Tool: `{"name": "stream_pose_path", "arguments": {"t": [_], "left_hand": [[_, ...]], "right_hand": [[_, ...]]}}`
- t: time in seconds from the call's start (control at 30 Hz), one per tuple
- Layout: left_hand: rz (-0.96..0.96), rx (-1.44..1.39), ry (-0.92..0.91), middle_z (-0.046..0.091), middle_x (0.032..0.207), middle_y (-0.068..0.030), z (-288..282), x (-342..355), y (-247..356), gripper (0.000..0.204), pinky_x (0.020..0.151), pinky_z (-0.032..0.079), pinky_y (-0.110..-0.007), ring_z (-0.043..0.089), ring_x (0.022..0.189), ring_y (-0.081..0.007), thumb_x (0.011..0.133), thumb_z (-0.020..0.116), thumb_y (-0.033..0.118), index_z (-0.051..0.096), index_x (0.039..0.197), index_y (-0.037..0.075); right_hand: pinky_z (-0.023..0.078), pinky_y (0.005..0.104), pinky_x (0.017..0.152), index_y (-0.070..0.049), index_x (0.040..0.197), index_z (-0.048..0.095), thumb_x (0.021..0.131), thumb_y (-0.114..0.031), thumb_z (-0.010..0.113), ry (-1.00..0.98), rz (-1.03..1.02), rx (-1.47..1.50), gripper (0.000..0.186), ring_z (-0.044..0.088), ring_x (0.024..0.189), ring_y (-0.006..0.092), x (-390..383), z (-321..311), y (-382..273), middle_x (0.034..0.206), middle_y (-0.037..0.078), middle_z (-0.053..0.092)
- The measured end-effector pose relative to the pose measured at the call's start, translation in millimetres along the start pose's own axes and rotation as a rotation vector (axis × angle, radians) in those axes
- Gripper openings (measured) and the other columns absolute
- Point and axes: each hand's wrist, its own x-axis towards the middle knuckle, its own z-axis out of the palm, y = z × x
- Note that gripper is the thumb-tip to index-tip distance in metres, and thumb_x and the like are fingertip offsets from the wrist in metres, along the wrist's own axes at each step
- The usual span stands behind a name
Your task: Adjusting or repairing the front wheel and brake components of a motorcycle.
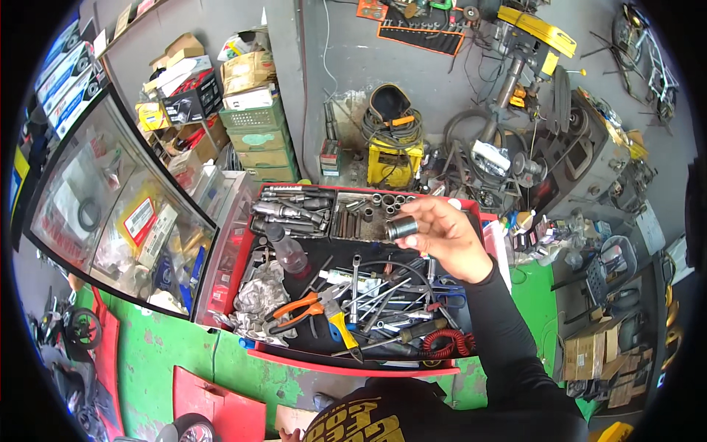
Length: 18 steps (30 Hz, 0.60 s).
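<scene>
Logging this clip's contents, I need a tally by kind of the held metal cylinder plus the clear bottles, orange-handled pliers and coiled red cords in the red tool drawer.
Metal cylinder, in the right hand: 1
Clear bottle: 1
Orange-handled pliers: 1
Coiled red cord: 1
Total: 4
</scene>
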Motion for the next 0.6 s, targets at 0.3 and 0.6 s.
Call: {"name": "stream_pose_path", "arguments": {"t": [0.3,0.6], "left_hand": [[-0.054,-0.350,0.258,0.059,0.124,-0.0228,14.2,7.0,43.9,0.074,0.084,0.054,-0.037,0.065,0.101,-0.0286,0.098,0.065,0.015,0.019,0.154,0.004],[0.314,0.236,0.225,0.061,0.089,-0.0158,5.3,39.4,-9.9,0.090,0.062,0.049,-0.034,0.054,0.067,-0.0230,0.093,0.071,0.040,0.020,0.154,-0.001]], "right_hand": [[0.052,0.0289,0.084,-0.002,0.114,0.063,0.087,0.011,0.063,-0.157,-0.199,-0.185,0.030,0.065,0.094,0.0202,-25.6,25.2,-21.3,0.115,0.015,0.067],[0.050,0.0280,0.074,-0.005,0.098,0.069,0.082,0.012,0.065,-0.246,-0.393,-0.413,0.024,0.067,0.091,0.0238,-15.0,37.6,-25.3,0.110,0.016,0.070]]}}
